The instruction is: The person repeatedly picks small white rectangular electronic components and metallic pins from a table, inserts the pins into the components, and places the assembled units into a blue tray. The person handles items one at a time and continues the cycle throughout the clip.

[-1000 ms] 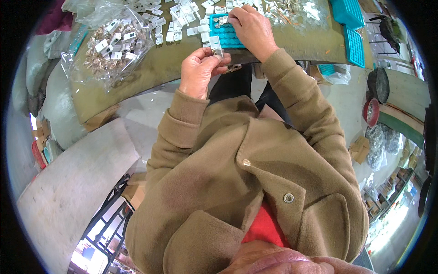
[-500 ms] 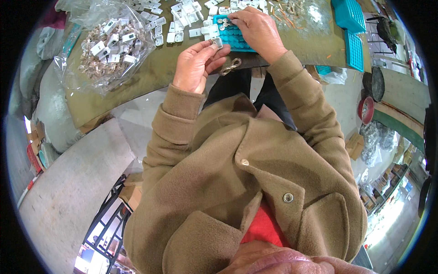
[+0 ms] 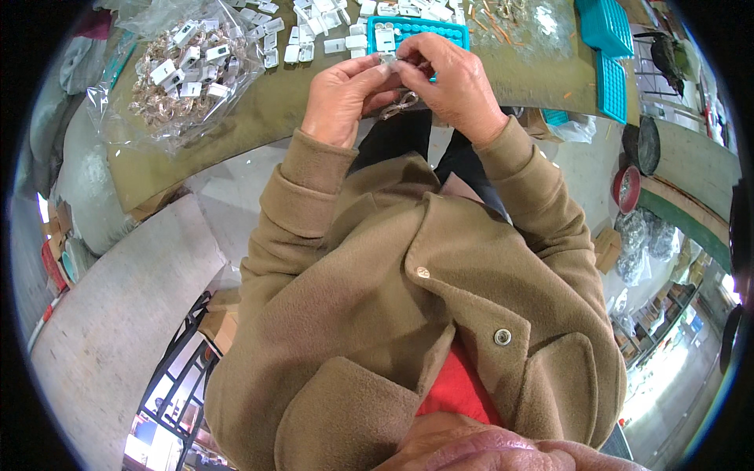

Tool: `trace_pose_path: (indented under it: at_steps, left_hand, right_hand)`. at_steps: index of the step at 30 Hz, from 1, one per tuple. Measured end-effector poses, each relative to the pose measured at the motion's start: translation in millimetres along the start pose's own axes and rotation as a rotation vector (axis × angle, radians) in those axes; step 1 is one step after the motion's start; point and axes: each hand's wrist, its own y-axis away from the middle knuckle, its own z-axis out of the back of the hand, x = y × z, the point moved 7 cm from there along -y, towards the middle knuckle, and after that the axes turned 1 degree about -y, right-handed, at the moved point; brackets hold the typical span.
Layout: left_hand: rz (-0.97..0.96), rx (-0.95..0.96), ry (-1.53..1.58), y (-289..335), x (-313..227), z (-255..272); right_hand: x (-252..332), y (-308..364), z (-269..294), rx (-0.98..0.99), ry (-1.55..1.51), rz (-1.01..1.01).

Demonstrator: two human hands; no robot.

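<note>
My left hand pinches a small white plastic case between thumb and fingers, just in front of the blue tray. My right hand meets it there, thumb and fingertips closed at the case. What the right fingertips hold, if anything, is hidden. A looped clear-coated wire hangs below the hands at the table's near edge. Behind them lies the blue ridged tray, with white cases on its left part.
Several white cases lie scattered over the table. At the left, a clear plastic bag holds white cases and coiled wires. Orange strips lie to the right. Blue trays stand at the table's right edge.
My right hand has left the tray, where its fingers were at small round silver pieces, and come down and left to the white case in my left hand.
</note>
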Motion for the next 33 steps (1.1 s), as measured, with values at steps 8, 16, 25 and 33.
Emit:
trace_pose_path:
  at_steps: [8,16,25,33]
  left_hand:
    - [-0.055,-0.016,-0.091,8.8,-3.5,4.3]
    - [0.003,-0.127,0.045,7.6,-1.0,12.3]
    - [0.008,-0.133,-0.019,5.8,0.1,15.5]
    - [0.001,-0.096,0.092,11.3,1.4,3.2]
  right_hand:
    - [7.0,5.1,-7.9,-0.009,0.050,0.158]
    - [-20.4,-3.9,-1.9,-0.051,-0.235,-0.170]
    - [-38.3,-22.5,-17.2,-0.087,0.191,-0.115]
    - [-31.0,-12.1,-4.6,-0.119,-0.182,-0.198]
